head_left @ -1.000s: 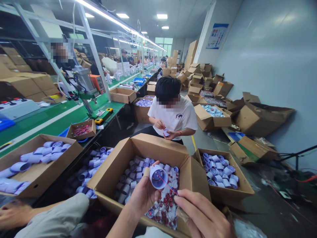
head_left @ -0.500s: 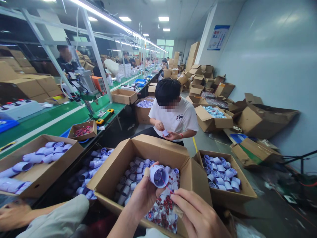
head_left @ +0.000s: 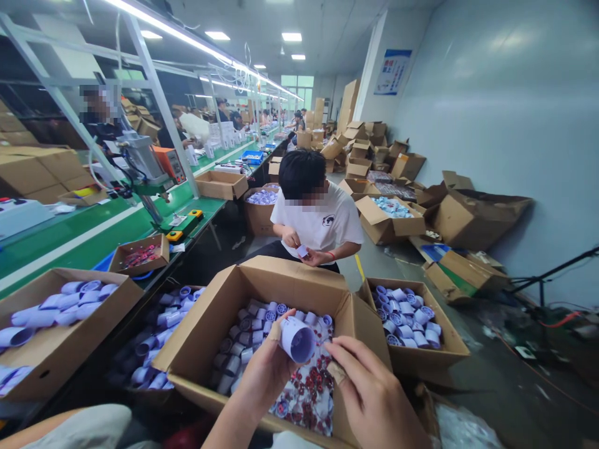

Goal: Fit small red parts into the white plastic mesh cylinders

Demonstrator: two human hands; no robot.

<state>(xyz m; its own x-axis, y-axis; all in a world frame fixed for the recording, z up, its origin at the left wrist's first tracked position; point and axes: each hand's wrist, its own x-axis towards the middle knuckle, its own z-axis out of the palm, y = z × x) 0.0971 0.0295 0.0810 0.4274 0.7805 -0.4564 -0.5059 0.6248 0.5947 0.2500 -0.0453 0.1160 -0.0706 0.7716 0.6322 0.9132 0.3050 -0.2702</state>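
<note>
My left hand [head_left: 266, 368] grips a pale purple plastic cup-shaped housing [head_left: 298, 340], tilted with its round opening towards me and to the right. Just right of it is my right hand [head_left: 369, 390], with thumb and forefinger slightly apart and nothing visible between them. Tan tape covers a fingertip on each hand. Below both hands stands a large open cardboard box [head_left: 199, 358], holding similar housings [head_left: 246, 324] and many small red parts [head_left: 313, 380] among white pieces. The inside of the held housing is too shadowed to make out.
Across the box a seated person [head_left: 313, 215] handles another housing. Cartons of purple housings stand left [head_left: 100, 321] and right [head_left: 421, 362]. A green workbench [head_left: 70, 255] carries a press [head_left: 143, 165] and a small box of red parts [head_left: 140, 254]. Another person's sleeve [head_left: 84, 430] shows lower left.
The red and dark wires between my right fingers and the housing are no longer visible. My right fingers have loosened and risen slightly. The whole view has shifted, and the neighbour's hand has left view.
</note>
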